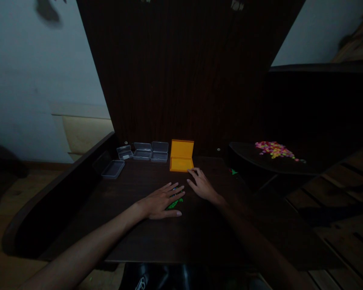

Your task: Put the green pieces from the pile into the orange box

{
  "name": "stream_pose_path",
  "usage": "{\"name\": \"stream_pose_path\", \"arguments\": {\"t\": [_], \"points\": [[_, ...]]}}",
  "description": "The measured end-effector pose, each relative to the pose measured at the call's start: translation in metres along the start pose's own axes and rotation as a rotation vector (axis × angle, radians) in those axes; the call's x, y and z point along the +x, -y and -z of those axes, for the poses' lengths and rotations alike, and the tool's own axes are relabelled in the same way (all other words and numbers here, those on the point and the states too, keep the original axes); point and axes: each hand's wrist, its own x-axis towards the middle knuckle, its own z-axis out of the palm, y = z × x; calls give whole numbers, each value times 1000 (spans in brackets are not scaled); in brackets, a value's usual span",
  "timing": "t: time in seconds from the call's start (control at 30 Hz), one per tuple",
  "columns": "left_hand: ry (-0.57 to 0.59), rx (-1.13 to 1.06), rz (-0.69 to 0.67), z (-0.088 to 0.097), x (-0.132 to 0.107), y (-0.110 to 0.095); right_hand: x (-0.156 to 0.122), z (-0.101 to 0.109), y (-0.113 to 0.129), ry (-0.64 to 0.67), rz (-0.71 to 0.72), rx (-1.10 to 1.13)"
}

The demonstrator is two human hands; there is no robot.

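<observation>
small green pieces (173, 205) lay beneath the left hand (161, 202), fingers spread; the right hand (203, 186), fingers apart, touched the open yellow rectangular plastic box (182, 149) beyond.

The open box (182, 148) is a plain, saturated orange-yellow, the brightest single block of colour here. The small pieces (173, 205) on the counter (151, 241) are vivid green, with a speck of blue (partly hidden) above them. The clear cases (142, 151) look colourless grey. Counter and back panel (181, 72) are very dark brown, the panel faintly grained. The heaped bits (275, 150) mix pink, purple, yellow and white. The wall (27, 68) reads pale blue-grey.
</observation>
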Motion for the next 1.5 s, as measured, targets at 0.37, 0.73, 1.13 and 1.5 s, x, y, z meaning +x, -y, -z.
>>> {"name": "stream_pose_path", "arguments": {"t": [0.37,0.73,1.13,1.5], "points": [[-36,-13,-27,-5,0,5,-3,4,3,-11,14,-19],[22,-9,2,3,2,-2,4,1,-13,-249,-148,182],[13,-23,-6,5,0,-3,80,-22,-47,-363,-547,173],[-18,-59,-20,-1,-2,1,101,-26,-37,-238,-625,54]]}}
